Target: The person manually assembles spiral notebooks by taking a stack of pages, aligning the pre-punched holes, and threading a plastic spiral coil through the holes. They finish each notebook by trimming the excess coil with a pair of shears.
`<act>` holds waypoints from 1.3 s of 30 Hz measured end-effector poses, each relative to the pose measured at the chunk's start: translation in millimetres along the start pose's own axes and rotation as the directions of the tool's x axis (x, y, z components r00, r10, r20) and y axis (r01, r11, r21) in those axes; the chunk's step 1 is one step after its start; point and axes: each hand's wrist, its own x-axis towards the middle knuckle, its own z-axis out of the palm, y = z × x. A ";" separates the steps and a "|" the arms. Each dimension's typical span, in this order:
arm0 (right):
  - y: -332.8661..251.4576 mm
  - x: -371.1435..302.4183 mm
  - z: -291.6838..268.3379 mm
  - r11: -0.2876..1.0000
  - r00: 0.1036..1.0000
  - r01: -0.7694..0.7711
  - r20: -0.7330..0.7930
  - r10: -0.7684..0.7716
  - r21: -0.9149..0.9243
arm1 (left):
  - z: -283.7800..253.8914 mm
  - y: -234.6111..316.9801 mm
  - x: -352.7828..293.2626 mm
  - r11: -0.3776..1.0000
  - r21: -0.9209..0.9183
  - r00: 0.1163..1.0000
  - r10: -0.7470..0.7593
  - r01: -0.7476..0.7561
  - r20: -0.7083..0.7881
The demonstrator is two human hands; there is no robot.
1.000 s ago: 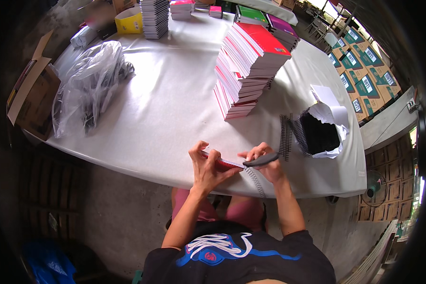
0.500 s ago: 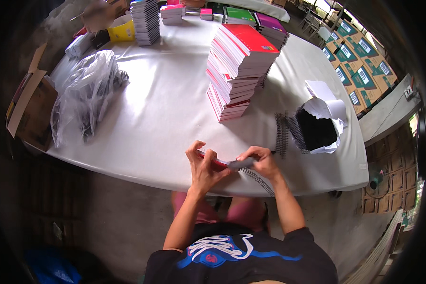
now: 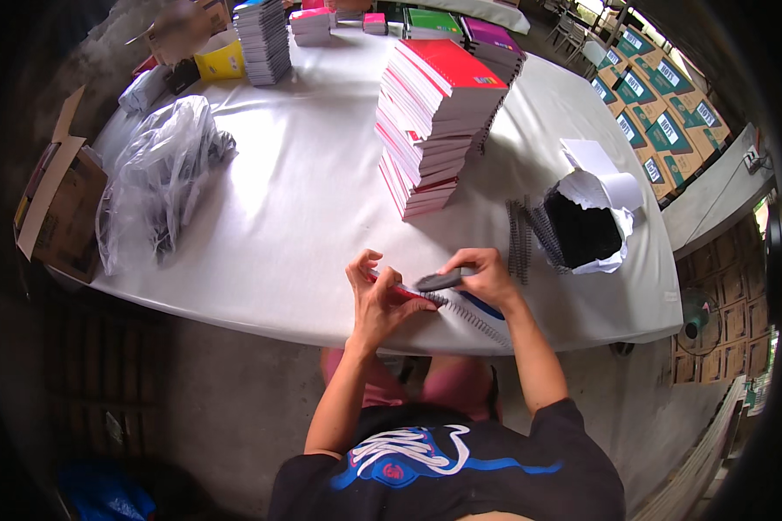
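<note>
A thin red-covered notebook [image 3: 403, 293] is held on edge in my left hand [image 3: 375, 293], its fingers and thumb closed round it. From the notebook's right end a dark spiral binding coil [image 3: 474, 321] trails to the right along the table's front edge. My right hand [image 3: 485, 276] grips a dark grey, rounded tool [image 3: 440, 280] just above the place where the coil meets the notebook; its exact kind is unclear. A blue curved strip [image 3: 481, 304] shows beneath that hand, and I cannot tell whether it belongs to the tool.
Ahead stands a tall stack of red notebooks [image 3: 439, 113]. To the right lie loose coils [image 3: 520, 239] beside a torn white package [image 3: 624, 247] with dark contents. At left are a clear plastic bag [image 3: 161, 174] and an open carton [image 3: 65, 204]. More notebook stacks [image 3: 263, 43] stand farther back.
My right hand has shifted slightly up, and the grey tool, blurred before, now shows sharply above the notebook's end. The blue strip has come into sight. My left hand keeps its hold.
</note>
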 end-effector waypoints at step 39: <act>-13.1 39.1 31.3 0.970 0.996 0.073 0.071 -0.058 -0.234 | 3.7 -23.8 8.9 0.880 -0.412 0.971 -0.228 0.238 0.074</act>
